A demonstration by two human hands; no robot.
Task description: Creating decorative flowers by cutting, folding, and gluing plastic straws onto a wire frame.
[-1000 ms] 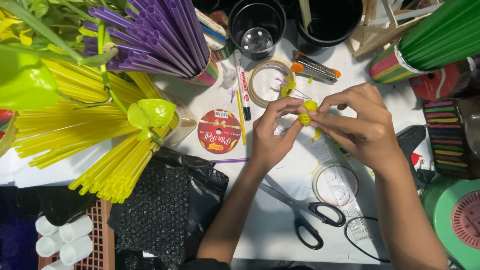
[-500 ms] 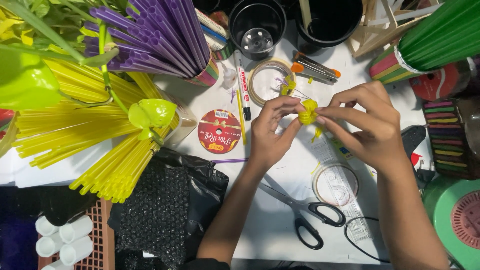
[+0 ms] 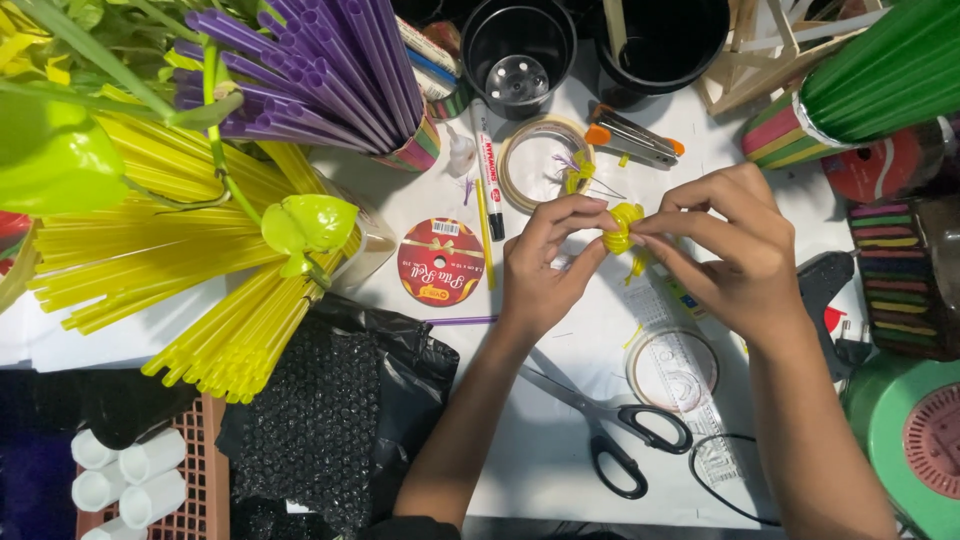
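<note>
Hands over a white desk (image 3: 560, 470), left hand (image 3: 545, 270) and right hand (image 3: 735, 255) both pinching a small yellow straw flower (image 3: 622, 228) with their fingers (image 3: 575, 210), held just above the desk, black scissors (image 3: 610, 425) near the wrists, tape roll (image 3: 540, 165) behind, yellow straws (image 3: 160, 260) off to the left.

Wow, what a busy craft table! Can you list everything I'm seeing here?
Straws: a big heap, yellow, left.
Straws: a bundle, purple, top left, in a striped cup.
Straws: a bundle, green, top right.
Pots: two, black, top centre.
Tape roll: one, clear, below the pots.
Round label disc: one, red, centre.
Scissors: one, black-handled, bottom centre.
Bubble wrap: one sheet, black, bottom left.
Small cylinders: several, white, in a basket, bottom left corner.
Small straw piece: one, yellow, pinched between both hands.
Left hand, right hand: centre.
</note>
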